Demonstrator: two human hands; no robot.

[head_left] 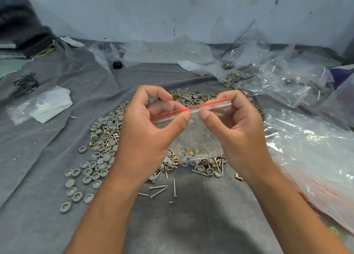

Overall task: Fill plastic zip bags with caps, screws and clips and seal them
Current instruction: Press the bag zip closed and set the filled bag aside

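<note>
Two hands pinching zip bag point(191, 131) top

Two hands, the left hand point(147, 123) and the right hand point(235, 127), pinch one zip bag point(191, 131). Below the hands lie about five loose screws point(159, 190). Left of the left hand are many grey caps point(95, 165) (too many to count exactly).
</note>
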